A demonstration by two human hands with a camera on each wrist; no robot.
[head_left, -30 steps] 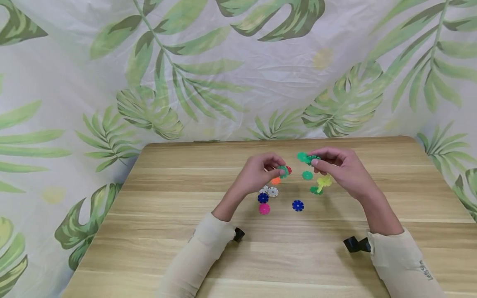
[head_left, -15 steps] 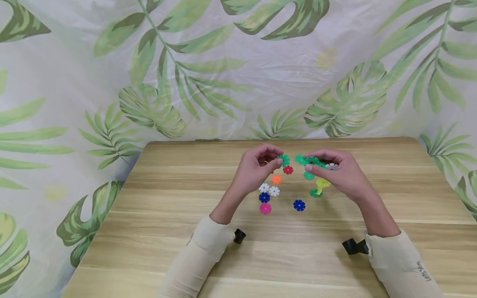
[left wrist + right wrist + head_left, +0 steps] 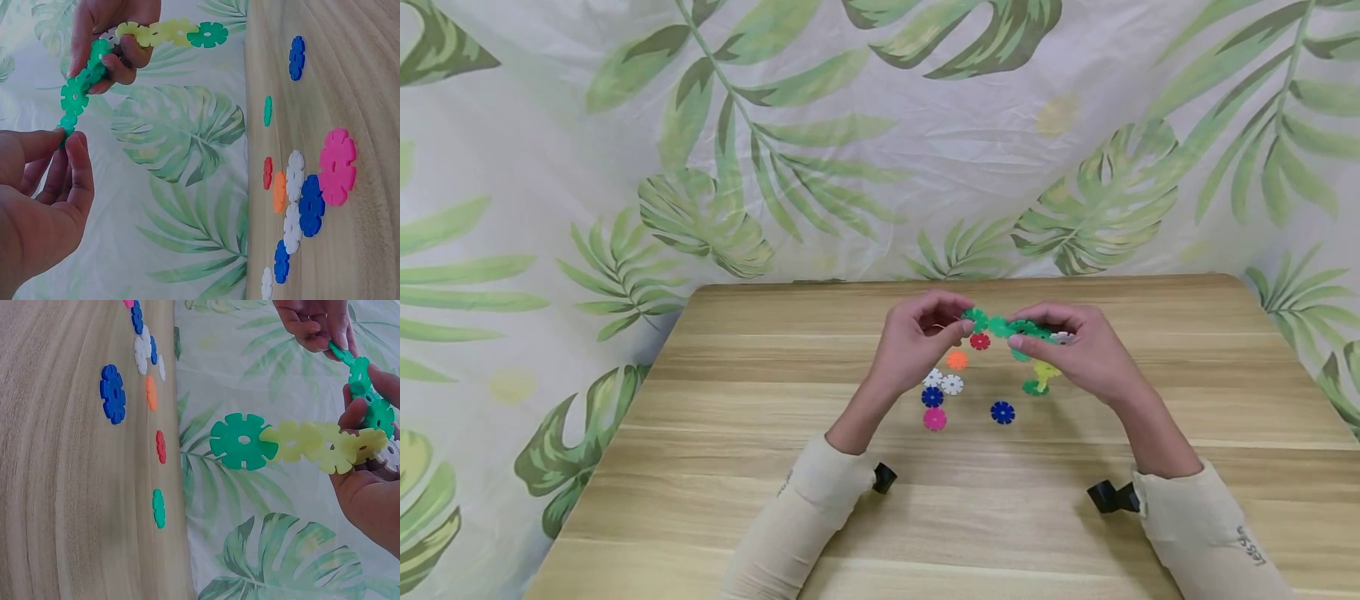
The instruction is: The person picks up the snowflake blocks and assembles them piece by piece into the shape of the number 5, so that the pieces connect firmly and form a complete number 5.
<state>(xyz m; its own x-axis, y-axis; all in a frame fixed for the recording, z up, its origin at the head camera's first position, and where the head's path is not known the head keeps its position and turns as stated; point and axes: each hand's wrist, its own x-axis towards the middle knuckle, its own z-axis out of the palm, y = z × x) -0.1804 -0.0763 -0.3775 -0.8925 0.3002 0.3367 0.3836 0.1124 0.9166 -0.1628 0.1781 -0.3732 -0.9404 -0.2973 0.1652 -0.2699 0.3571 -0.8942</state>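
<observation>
My left hand [image 3: 917, 342] pinches a green notched plastic disc [image 3: 976, 319] between thumb and fingers. Its edge meets the end disc of a green chain [image 3: 997, 327] held by my right hand [image 3: 1082, 350]. In the right wrist view, the right thumb and fingers grip the linked green discs [image 3: 378, 415], with a white disc [image 3: 390, 453] at the palm. A yellow branch of discs [image 3: 331, 447] sticks out from that hand, tipped by a green disc [image 3: 244, 440]. The left wrist view shows both hands raised, the small green disc [image 3: 67, 123] at the left fingertips.
Loose discs lie on the wooden table [image 3: 775, 500]: red [image 3: 980, 341], orange [image 3: 957, 360], white [image 3: 952, 384], pink [image 3: 934, 418], and blue discs [image 3: 1002, 412]. A green disc [image 3: 268, 111] also lies there. A leaf-patterned cloth [image 3: 820, 167] hangs behind the table.
The left hand has moved up and back with its green disc, uncovering the red one. The gap between that disc and the right hand's chain has closed; the chain has shifted slightly left.
</observation>
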